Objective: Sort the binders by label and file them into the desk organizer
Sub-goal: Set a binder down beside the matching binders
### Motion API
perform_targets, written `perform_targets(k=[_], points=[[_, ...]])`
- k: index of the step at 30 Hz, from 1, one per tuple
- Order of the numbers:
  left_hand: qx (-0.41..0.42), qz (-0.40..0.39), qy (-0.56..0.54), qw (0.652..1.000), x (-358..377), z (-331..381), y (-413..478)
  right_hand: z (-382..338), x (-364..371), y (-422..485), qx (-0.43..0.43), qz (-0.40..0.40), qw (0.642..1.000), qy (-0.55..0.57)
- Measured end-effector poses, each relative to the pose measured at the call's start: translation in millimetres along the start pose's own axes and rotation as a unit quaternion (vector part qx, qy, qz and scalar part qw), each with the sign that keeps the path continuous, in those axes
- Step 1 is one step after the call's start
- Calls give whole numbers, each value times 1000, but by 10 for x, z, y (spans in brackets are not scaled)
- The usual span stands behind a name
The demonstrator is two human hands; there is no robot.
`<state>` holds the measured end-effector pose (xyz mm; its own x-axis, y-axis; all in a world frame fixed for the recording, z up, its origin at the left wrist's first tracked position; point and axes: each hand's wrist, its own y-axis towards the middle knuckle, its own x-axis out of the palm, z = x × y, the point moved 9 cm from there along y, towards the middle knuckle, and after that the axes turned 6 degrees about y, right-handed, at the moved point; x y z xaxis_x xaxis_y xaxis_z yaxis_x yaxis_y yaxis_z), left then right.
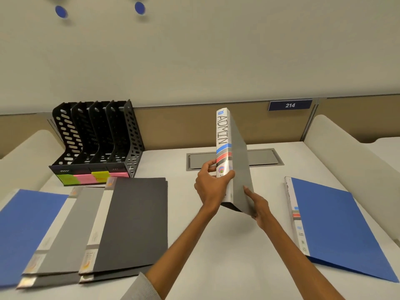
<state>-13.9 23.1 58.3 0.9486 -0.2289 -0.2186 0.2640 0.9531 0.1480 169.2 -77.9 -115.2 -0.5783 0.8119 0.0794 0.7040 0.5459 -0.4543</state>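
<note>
Our left hand (213, 187) wraps the lower spine of the grey binder (237, 167), thumb on the label side and fingers curled round the back, while our right hand (258, 207) is closed on its bottom corner from below. We hold the binder upright above the desk (216, 245), spine toward us, and the handwritten label reads ADMIN.

The black desk organizer (95, 139) stands well to the left against the partition, four slots, each with a coloured sticky note (85, 178) on its front edge. We cannot read those notes from here, so we judge the first need is to bring the spine close enough to match the word before committing to a slot.

To file it well, we keep the binder vertical, carry it over the dark binders (129, 224) lying flat in front of the organizer without brushing them, and lower the bottom edge in first, spine facing out. The blue binder (333, 226) on the right waits its turn.
</note>
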Motion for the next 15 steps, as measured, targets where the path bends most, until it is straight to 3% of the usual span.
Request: perform_targets(k=[9, 15], points=[[-100, 45, 16, 994, -833, -900, 113, 290, 405, -70, -23, 13, 1000, 12], [-142, 35, 90, 985, -1264, -1460, 151, 552, 701, -85, -16, 43, 993, -107]])
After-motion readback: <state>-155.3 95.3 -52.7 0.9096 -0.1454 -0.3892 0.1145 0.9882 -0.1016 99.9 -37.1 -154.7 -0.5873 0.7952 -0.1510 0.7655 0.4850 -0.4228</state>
